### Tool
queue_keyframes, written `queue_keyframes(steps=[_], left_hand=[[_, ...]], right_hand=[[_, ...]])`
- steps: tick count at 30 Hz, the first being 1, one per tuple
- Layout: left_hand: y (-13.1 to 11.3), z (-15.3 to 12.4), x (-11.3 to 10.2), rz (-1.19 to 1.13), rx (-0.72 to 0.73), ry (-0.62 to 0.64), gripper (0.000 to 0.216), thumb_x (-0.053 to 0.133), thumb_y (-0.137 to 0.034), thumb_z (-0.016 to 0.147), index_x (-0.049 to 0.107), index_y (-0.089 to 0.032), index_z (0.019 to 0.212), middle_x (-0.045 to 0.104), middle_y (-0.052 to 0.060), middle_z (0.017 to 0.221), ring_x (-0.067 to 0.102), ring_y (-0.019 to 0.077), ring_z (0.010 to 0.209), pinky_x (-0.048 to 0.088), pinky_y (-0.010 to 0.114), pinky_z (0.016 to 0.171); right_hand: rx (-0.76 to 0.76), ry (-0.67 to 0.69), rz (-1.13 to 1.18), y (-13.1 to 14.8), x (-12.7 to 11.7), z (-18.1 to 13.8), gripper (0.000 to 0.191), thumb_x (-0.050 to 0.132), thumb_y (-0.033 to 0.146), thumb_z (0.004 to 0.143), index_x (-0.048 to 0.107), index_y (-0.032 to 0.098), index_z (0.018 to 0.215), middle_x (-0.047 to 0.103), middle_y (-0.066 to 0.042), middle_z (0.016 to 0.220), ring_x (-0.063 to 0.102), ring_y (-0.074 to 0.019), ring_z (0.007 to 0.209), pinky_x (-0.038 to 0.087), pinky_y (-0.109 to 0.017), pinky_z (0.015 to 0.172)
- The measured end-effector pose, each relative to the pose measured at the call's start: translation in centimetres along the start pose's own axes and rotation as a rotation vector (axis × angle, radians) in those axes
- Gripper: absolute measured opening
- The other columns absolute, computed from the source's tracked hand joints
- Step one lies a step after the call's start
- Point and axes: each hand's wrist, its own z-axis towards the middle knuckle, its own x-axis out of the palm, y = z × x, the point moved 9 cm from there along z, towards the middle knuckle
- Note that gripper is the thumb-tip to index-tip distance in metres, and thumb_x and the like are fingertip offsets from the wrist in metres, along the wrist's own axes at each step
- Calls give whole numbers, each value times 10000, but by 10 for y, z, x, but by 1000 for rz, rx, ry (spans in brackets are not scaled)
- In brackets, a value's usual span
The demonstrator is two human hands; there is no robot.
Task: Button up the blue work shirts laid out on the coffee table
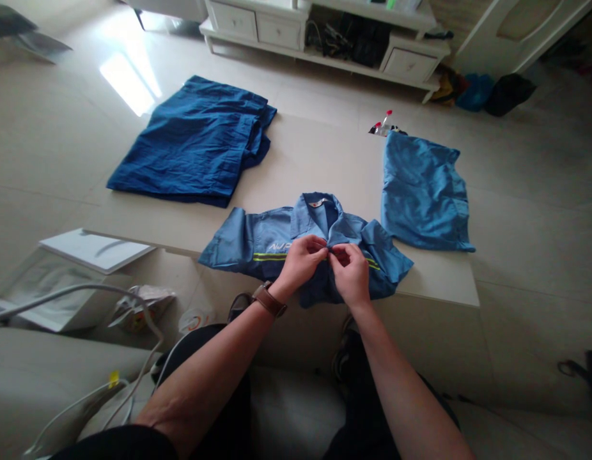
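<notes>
A light blue work shirt [257, 239] with a yellow-green stripe lies front up at the near edge of the low white table [319, 160], its hem hanging over the edge. My left hand [300, 259], with a brown watch at the wrist, pinches the shirt's front placket just below the collar. My right hand [351, 271] pinches the same placket from the other side. The fingertips of both hands meet at the shirt's middle.
A dark blue folded garment [195, 140] lies at the table's far left. A light blue folded garment [423, 191] lies at the right. A small bottle [385, 121] stands at the far edge. A white cabinet [325, 32] stands behind; a white box [94, 249] and cables sit at the left.
</notes>
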Motion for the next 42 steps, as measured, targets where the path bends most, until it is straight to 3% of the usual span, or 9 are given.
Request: queue_keyframes(steps=[11, 18, 25, 30, 36, 39, 42], left_hand=[[11, -6, 3, -147, -167, 1, 336, 824, -253, 675, 594, -174, 907, 715, -8, 709, 652, 111, 643, 464, 199, 617], [19, -5, -3, -187, -214, -101, 220, 734, -172, 698, 557, -191, 826, 602, -73, 597, 524, 61, 528, 385, 169, 544], [12, -7, 1, -200, -197, -39, 277, 704, -167, 683, 515, -203, 881, 600, -81, 595, 463, 51, 478, 279, 166, 489], [9, -7, 7, -168, -169, 27, 348, 705, -105, 631, 517, -196, 909, 627, -70, 640, 511, 53, 522, 338, 164, 531], [6, -3, 15, -114, -67, 110, 330, 662, -77, 650, 497, -201, 907, 620, -64, 701, 568, 74, 600, 387, 171, 571], [4, 0, 13, 76, -13, 153, 274, 628, -106, 740, 545, -197, 984, 651, -31, 776, 604, 104, 680, 442, 202, 625], [5, 9, -8, 382, 46, 128, 237, 563, -140, 844, 574, -196, 1074, 687, 31, 936, 634, 151, 790, 518, 283, 736]], right_hand=[[-74, 18, -77, 9, 0, -1, 51, 590, 178, 871, 627, 212, 862, 612, -48, 896, 617, -209, 858, 530, -332, 783], [-92, 20, -90, 12, 3, -1, 45, 596, 187, 876, 628, 214, 861, 619, -48, 897, 616, -211, 854, 517, -332, 785], [-57, 4, -62, 12, 1, -2, 100, 590, 278, 910, 611, 219, 832, 616, -41, 867, 602, -198, 819, 513, -319, 765], [124, -29, 87, -15, 1, 0, 180, 620, 377, 866, 606, 211, 800, 630, -29, 816, 595, -191, 784, 490, -315, 740], [482, 17, 505, -64, 22, -4, 365, 737, 530, 706, 629, 195, 802, 614, 16, 702, 541, -151, 646, 433, -286, 631], [452, -11, 456, -73, 19, -3, 383, 765, 542, 698, 645, 193, 804, 641, 10, 713, 560, -157, 670, 445, -293, 659], [363, -71, 290, -78, 13, 0, 351, 710, 536, 767, 651, 193, 812, 672, -17, 762, 596, -180, 726, 472, -320, 726]])
